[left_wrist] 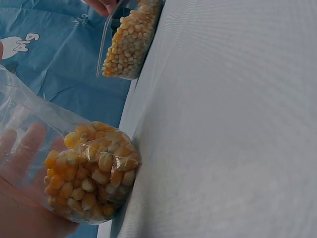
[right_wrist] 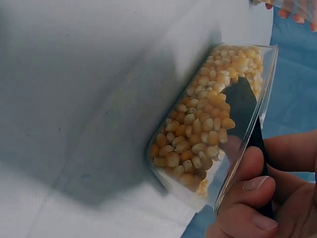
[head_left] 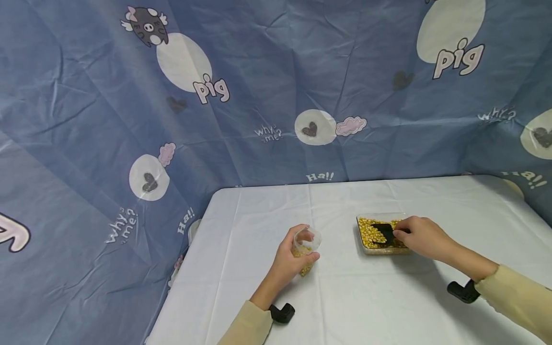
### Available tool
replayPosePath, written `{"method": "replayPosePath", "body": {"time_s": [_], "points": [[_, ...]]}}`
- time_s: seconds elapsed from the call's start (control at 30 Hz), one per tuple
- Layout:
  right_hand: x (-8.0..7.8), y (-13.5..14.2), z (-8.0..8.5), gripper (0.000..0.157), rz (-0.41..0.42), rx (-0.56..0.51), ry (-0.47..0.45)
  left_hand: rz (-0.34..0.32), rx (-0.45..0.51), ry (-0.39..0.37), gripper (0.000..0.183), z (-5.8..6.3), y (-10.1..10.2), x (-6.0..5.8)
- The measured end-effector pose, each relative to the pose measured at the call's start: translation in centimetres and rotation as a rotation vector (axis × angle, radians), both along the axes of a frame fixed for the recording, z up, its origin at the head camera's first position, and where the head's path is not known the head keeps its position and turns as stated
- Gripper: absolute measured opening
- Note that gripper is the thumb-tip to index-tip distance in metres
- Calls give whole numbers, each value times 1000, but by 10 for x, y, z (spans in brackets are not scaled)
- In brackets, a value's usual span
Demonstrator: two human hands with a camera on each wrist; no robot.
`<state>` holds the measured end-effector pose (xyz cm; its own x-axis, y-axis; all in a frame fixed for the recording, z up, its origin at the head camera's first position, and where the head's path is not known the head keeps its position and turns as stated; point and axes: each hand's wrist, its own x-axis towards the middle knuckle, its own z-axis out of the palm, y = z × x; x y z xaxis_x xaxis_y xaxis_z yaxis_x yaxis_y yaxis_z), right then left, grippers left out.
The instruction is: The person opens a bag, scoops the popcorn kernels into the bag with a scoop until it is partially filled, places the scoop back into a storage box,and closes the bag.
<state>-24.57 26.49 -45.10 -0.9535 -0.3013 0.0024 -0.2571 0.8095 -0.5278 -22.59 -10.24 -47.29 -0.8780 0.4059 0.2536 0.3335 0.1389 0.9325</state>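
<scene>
My left hand (head_left: 288, 258) grips a clear plastic bag (head_left: 316, 238), fingers on one side and thumb on the other. The bag's mouth gapes upward, and corn kernels (left_wrist: 91, 173) fill its bottom. Off to the right, a clear rectangular container (head_left: 379, 251) holds many more yellow kernels (right_wrist: 195, 124). My right hand (head_left: 424, 235) pinches the handle of a black scoop (right_wrist: 241, 104) at the container's right side. The scoop's blade (head_left: 385, 233) sits among the kernels, with some heaped against it. Part of the handle is hidden behind the fingers.
Both the bag and the container are over a table with a white cloth (head_left: 258, 215). A blue printed curtain (head_left: 258, 72) hangs behind and along the left. Black straps (head_left: 282, 313) circle the wrists.
</scene>
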Motion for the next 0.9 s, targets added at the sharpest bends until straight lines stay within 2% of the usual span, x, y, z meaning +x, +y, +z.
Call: {"method": "replayPosePath", "body": {"time_s": [0.43, 0.63, 0.9], "points": [[6, 14, 0, 23, -51, -69, -85, 8, -3, 12, 66, -1, 2, -1], [11, 23, -3, 25, -84, -103, -84, 2, 11, 8, 68, -3, 0, -2], [18, 31, -8, 31, -129, -202, -108, 6, -3, -11, 69, -6, -1, -3]]}}
